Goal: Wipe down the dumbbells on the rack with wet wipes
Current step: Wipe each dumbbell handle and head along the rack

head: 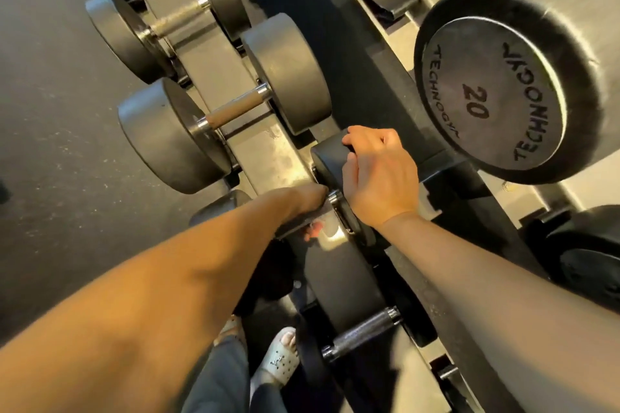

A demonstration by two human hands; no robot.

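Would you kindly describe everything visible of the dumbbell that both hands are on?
The dumbbell lies across the rack rail. Its round heads look like matte black rubber, with a chrome collar; the handle is mostly hidden. The right hand curls its fingers over the inner head's rim; the left hand wraps the handle, with something pale, perhaps a wipe, under it.

Round-headed dumbbells (288, 74) sit on the metal rack (214, 60).
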